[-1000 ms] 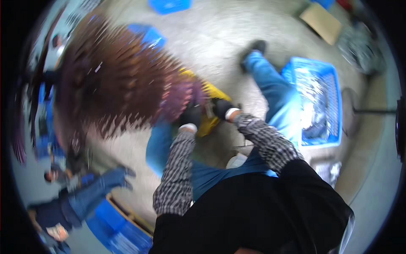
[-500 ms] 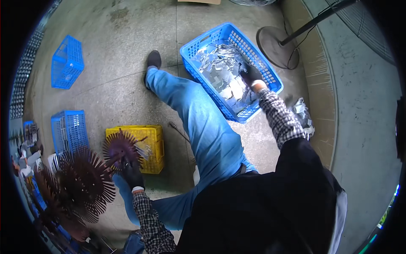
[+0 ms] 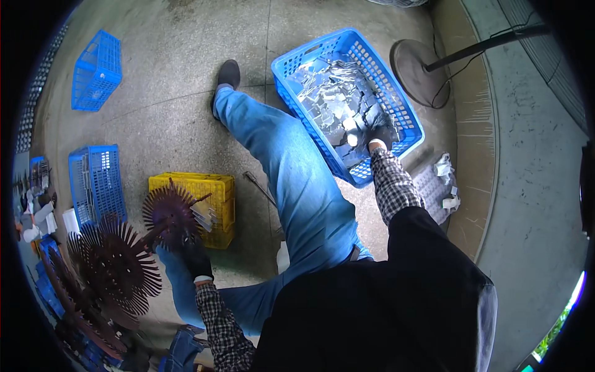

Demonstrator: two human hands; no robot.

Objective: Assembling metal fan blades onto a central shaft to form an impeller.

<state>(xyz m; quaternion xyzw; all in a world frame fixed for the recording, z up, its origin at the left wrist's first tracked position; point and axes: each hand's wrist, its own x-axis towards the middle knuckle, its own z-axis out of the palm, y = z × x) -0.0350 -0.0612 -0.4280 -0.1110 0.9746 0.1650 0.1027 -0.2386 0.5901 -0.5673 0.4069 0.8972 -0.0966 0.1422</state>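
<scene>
My right hand [image 3: 380,132], in a dark glove, reaches into a large blue crate [image 3: 412,133] ahead of me on the right. It is down among thin flat shiny metal pieces [image 3: 334,102]; its fingers blend with the dark gaps. At the left, my dark-gloved left hand [image 3: 197,259] is at the lower edge of a reddish-brown disc with slots cut around its rim [image 3: 170,214]. Its fingertips are lost against the dark disc. A larger slotted disc [image 3: 114,266] of the same colour stands beside it, with others behind.
A yellow crate [image 3: 223,186] with metal strips against it stands beyond the small disc. Two blue crates [image 3: 111,180] [image 3: 98,71] are on the floor farther left. A fan's round base [image 3: 421,74] stands right of the large crate, by the wall. A metal rod [image 3: 257,186] lies near my leg.
My right hand has moved nearer to me and lower among the metal pieces in the crate. The left hand stays at the disc's edge. The whole view has shifted slightly.
</scene>
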